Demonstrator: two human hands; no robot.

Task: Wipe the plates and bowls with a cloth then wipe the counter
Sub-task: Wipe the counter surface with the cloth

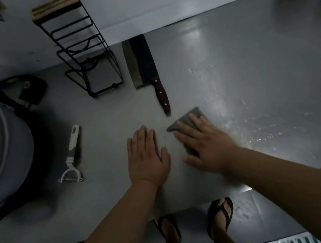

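Surface-wiping step in hand: right hand [204,145] presses the cloth [189,117] flat, fingers spread, on the surface [252,62] at centre frame, left hand [145,156] flat and spread beside it; next stroke likely must skirt the knife [143,64] just above.

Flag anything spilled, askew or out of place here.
A cleaver lies loose on the counter, its handle end close to the cloth that the right hand presses flat, in the likely wiping path. Wet streaks and droplets sit right of the cloth.
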